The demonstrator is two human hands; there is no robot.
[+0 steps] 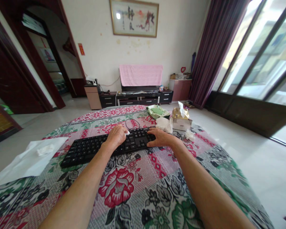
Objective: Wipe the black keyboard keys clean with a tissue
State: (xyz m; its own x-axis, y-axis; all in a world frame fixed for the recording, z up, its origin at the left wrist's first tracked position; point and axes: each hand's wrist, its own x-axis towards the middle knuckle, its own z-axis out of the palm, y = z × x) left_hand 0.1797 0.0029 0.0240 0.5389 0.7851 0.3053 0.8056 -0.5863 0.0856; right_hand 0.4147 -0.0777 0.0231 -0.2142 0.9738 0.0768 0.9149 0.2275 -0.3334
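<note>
A black keyboard [85, 149] lies at a slant across the flowered tablecloth [124, 194]. Over its middle, my left hand [116, 137] is closed on a small white tissue [127, 133], whose tip pokes out by the fingers and meets the keys. My right hand [160, 137] rests at the keyboard's right end with fingers spread, thumb and fingertips on its edges, holding it against the table. The keys beneath my left hand are hidden. A thin black cable [132, 122] loops behind the keyboard.
Crumpled tissues [164, 124] lie beside a golden tissue box [181, 119] and a green-and-white wipes pack [157, 111] at the back right. On the left, a white sheet [30, 160] carries another wadded tissue [45, 150]. Beyond the round table stands a low cabinet [138, 98].
</note>
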